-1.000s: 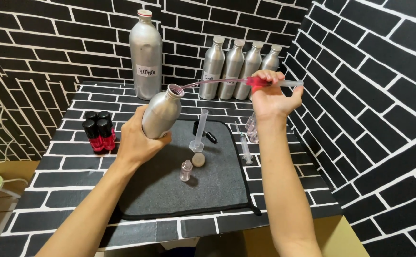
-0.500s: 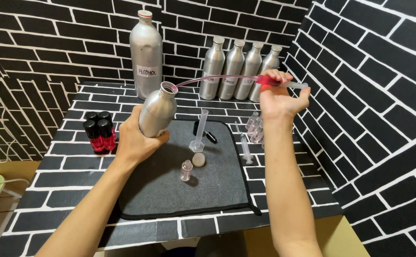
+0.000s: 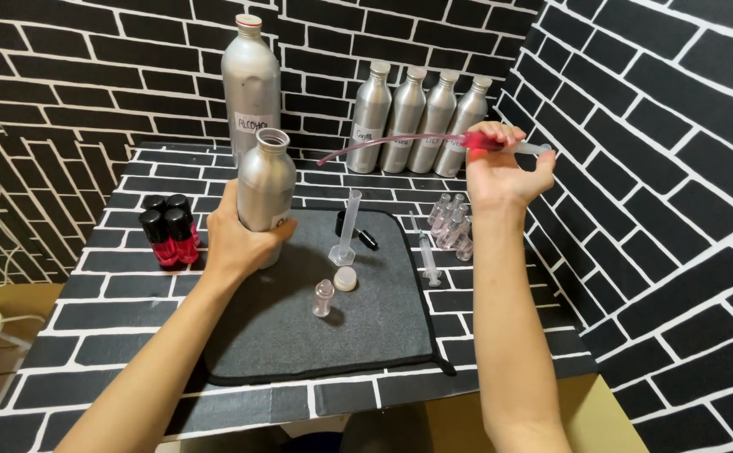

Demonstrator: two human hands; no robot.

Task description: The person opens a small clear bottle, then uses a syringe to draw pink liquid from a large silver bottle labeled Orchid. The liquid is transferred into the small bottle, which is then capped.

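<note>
My left hand (image 3: 236, 239) grips an open silver aluminium bottle (image 3: 266, 180), now upright on the dark mat (image 3: 299, 335). My right hand (image 3: 500, 172) is raised at the right and holds a syringe (image 3: 500, 144) filled with pink liquid. A long thin pink tube (image 3: 383, 144) runs left from the syringe, and its free end hangs in the air to the right of the bottle's mouth. On the mat stand a slim clear measuring cylinder (image 3: 348, 226), a small empty glass vial (image 3: 324, 298) and a round cap (image 3: 345, 279).
A tall silver bottle (image 3: 250, 80) and several smaller silver bottles (image 3: 421, 117) line the back wall. Several black-capped red bottles (image 3: 167, 231) stand at the left. A spare syringe (image 3: 427, 256), empty clear vials (image 3: 452, 222) and a black cap (image 3: 365, 237) lie right of centre.
The tube has come out of the bottle's mouth. My left hand has tipped the bottle from tilted to upright on the mat. My right hand moved slightly right.
</note>
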